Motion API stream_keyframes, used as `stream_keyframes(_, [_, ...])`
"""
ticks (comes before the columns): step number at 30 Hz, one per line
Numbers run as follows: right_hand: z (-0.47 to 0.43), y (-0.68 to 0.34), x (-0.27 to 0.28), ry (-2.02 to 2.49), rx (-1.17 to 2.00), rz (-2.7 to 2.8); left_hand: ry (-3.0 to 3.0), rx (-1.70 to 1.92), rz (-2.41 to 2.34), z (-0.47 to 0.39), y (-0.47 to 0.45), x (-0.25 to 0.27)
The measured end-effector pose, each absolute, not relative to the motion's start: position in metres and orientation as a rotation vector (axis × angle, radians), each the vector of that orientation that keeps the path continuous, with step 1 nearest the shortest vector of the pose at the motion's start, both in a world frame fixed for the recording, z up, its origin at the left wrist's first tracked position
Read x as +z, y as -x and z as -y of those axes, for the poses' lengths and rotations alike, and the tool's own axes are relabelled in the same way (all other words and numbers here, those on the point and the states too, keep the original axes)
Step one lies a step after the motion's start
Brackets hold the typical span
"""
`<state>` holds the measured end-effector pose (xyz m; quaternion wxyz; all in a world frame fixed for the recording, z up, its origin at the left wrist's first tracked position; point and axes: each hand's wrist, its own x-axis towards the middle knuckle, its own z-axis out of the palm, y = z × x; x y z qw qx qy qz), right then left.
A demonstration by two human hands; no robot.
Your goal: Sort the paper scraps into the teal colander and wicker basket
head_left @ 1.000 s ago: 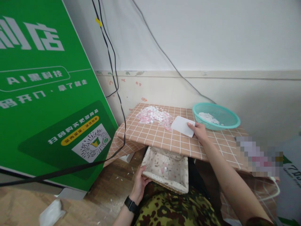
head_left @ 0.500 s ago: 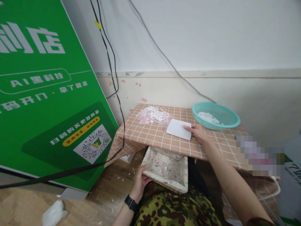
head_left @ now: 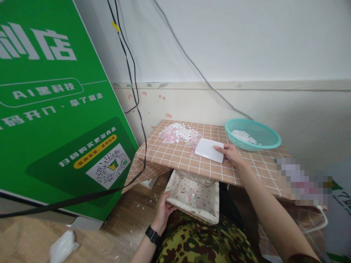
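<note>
My left hand grips the near left corner of a fabric-lined basket, held at my lap just below the table edge. A few small white and pink pieces lie on its bottom. Up on the table, my right hand pinches the right edge of a flat white rectangular sheet or board, thumb on top. Its left edge meets a spread heap of small white and pink paper-like pieces. My fingers under the board are hidden.
A turquoise mesh basket with white pieces in it stands at the table's back right. The table has a brown checked cloth. A green sign panel and hanging black cables flank the left. Scraps and a white bag lie on the floor.
Both hands, the basket and the white board keep nearly the same places. The view has shifted very slightly, and the board's surface looks a little shinier.
</note>
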<state>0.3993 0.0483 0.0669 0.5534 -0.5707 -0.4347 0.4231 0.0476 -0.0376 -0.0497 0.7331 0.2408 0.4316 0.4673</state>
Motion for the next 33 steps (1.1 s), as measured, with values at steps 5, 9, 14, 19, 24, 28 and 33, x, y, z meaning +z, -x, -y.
stream_keyframes(5, [-0.048,-0.398,0.068,1.322,1.103,1.087,-0.513,1.039,-0.953,0.037,-0.048,-0.048])
stream_keyframes(9, [-0.048,-0.391,0.07,1.317,1.072,1.081,-0.502,1.039,-0.955,0.037,-0.048,-0.047])
stream_keyframes(14, [-0.053,-0.38,0.072,1.37,1.014,1.195,-0.505,1.039,-0.962,0.038,-0.048,-0.047])
stream_keyframes(19, [-0.06,-0.372,0.076,1.365,1.021,1.228,-0.505,1.036,-0.94,0.038,-0.047,-0.047])
stream_keyframes(24, [-0.069,-0.365,0.077,1.361,1.038,1.291,-0.499,1.034,-0.949,0.037,-0.048,-0.046])
stream_keyframes(28, [-0.072,-0.364,0.068,1.322,1.055,1.308,-0.5,1.034,-0.947,0.038,-0.047,-0.043])
stream_keyframes(33, [-0.07,-0.365,0.059,1.287,0.988,1.193,-0.449,1.054,-0.99,0.037,-0.046,-0.041])
